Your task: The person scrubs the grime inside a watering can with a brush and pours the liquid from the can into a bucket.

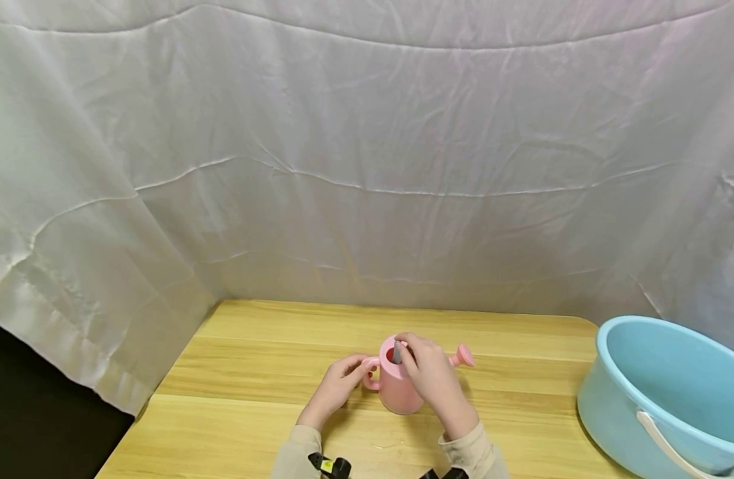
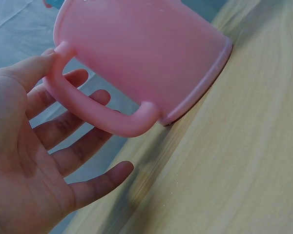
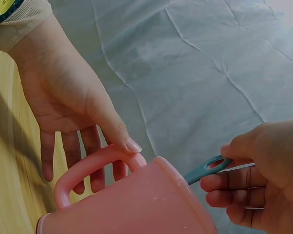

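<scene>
A pink watering can (image 1: 399, 394) stands upright on the wooden table, its spout and rose (image 1: 465, 356) pointing right. My left hand (image 1: 336, 386) is at the can's handle (image 2: 95, 109), thumb on the upper part and index finger behind it, pinching lightly. The other fingers of that hand spread loosely beyond the handle. Over the round top opening, my right hand (image 1: 431, 376) pinches a blue-grey utensil (image 3: 202, 171) by its end, which has an oval hole. Its lower part goes down into the can and is hidden there.
A large light-blue bucket (image 1: 606, 406) with a white carrying handle (image 1: 663, 442) stands at the right side of the table. Grey-white cloth (image 1: 367, 133) hangs behind the table and along its left. The wooden tabletop (image 1: 235, 426) has small wet spots near the can.
</scene>
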### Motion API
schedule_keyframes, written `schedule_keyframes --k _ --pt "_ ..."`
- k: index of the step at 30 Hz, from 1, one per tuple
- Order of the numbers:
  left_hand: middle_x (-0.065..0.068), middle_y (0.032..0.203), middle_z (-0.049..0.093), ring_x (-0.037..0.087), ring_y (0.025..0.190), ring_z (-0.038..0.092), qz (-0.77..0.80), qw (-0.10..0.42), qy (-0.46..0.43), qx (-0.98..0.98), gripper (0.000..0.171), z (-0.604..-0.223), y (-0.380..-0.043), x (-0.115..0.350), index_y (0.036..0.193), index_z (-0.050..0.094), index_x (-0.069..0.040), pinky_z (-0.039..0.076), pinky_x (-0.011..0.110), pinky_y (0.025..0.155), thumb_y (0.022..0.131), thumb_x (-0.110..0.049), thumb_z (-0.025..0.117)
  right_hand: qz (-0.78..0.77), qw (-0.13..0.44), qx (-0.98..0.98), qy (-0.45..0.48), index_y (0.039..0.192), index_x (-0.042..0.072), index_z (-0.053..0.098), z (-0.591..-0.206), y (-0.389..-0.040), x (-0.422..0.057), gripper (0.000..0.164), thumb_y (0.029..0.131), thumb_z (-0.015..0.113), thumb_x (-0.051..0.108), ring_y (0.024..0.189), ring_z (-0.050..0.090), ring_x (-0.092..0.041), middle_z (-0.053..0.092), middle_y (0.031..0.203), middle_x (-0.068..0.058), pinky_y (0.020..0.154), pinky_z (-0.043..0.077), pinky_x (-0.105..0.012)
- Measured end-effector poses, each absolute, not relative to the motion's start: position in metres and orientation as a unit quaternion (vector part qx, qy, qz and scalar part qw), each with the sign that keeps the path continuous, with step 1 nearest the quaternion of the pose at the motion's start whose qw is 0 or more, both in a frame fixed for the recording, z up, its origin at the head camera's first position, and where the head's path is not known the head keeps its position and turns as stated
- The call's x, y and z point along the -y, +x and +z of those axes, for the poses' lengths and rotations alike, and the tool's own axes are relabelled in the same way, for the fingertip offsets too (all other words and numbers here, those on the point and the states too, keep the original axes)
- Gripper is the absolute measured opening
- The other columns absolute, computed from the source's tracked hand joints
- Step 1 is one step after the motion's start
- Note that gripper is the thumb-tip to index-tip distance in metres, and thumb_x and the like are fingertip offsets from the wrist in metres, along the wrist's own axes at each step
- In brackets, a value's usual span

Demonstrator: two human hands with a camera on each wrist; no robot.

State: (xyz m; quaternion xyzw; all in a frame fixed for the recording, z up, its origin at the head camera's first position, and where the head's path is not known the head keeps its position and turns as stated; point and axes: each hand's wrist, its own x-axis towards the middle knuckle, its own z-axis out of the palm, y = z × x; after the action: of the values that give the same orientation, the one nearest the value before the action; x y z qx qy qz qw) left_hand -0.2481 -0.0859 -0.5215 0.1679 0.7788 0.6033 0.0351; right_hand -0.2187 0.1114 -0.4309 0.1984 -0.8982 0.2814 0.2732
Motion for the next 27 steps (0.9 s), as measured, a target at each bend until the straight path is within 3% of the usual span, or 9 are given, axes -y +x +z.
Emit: schedule_keyframes --k 6,10,20,27 --pt "0.018 0.092 0.071 0.028 0.108 0.063 0.607 0.035 0.168 -0.776 0.027 -0.5208 -0.2482 0.0855 0.113 0.068 -0.02 0.046 0.027 0.085 0.099 -0.037 0.054 0.282 0.269 0.901 0.192 0.1 0.006 0.068 -0.4317 -0.2191 -0.1102 0.01 0.093 0.065 0.011 0.085 0.069 -0.026 0.074 0.093 -0.009 0.072 0.056 -0.04" --pt "0.016 0.096 0.071 0.026 0.109 0.063 0.604 0.032 0.169 -0.778 0.027 -0.5213 -0.2487 0.0856 0.114 0.068 -0.021 0.046 0.027 0.086 0.099 -0.038 0.053 0.29 0.27 0.9 0.183 0.102 0.006 0.068 -0.4314 -0.219 -0.1095 0.01 0.094 0.063 0.011 0.083 0.068 -0.023 0.072 0.091 -0.009 0.07 0.055 -0.038" --pt "0.013 0.108 0.07 0.016 0.105 0.061 0.597 0.028 0.166 -0.785 0.028 -0.5205 -0.2471 0.0858 0.114 0.069 -0.021 0.047 0.027 0.089 0.099 -0.04 0.054 0.348 0.385 0.831 0.199 0.099 -0.003 0.066 -0.424 -0.2168 -0.1114 0.01 0.089 0.065 -0.001 0.071 0.064 -0.019 0.069 0.082 -0.013 0.061 0.055 -0.032" --pt "0.013 0.109 0.069 0.02 0.105 0.061 0.597 0.026 0.163 -0.785 0.028 -0.5206 -0.2471 0.0855 0.114 0.069 -0.022 0.047 0.027 0.086 0.099 -0.04 0.054 0.347 0.392 0.828 0.2 0.099 -0.003 0.066 -0.4226 -0.2168 -0.1113 0.011 0.088 0.066 -0.001 0.069 0.063 -0.017 0.068 0.079 -0.011 0.059 0.053 -0.028"
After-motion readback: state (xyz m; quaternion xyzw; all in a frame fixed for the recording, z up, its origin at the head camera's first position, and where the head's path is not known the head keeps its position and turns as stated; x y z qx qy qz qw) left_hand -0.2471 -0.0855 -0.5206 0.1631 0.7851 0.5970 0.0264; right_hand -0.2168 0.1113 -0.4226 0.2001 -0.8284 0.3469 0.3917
